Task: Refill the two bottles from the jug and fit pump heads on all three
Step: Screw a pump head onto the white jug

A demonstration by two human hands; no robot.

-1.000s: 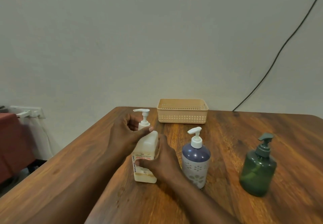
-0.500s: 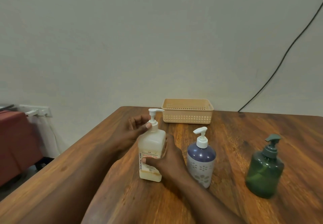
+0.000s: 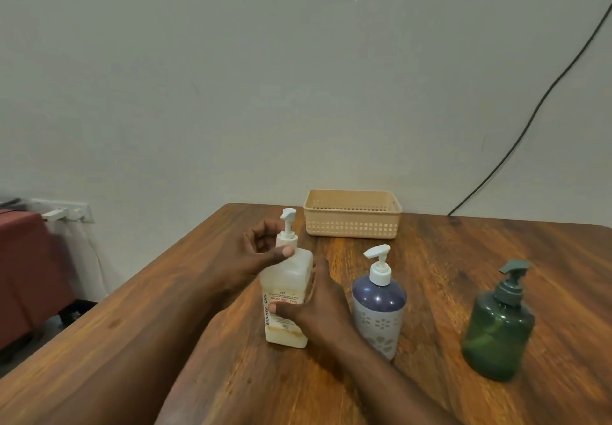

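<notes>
A square whitish jug (image 3: 288,287) with a printed label stands upright on the wooden table (image 3: 430,259). A white pump head (image 3: 286,224) sits in its neck. My left hand (image 3: 261,252) curls around that neck, thumb on the shoulder. My right hand (image 3: 319,308) grips the jug's lower body from the right. A blue bottle (image 3: 379,312) with a white pump head (image 3: 379,264) stands just right of my right hand. A green bottle (image 3: 498,330) with a dark green pump head (image 3: 512,280) stands farther right.
A beige perforated basket (image 3: 352,214) rests at the table's far edge by the wall. A black cable (image 3: 530,116) runs down the wall behind the table. A red piece of furniture (image 3: 29,269) stands off the table's left side.
The white pump nozzle has turned from pointing left to pointing right and away. My left hand has shifted around the neck. The view has drifted slightly.
</notes>
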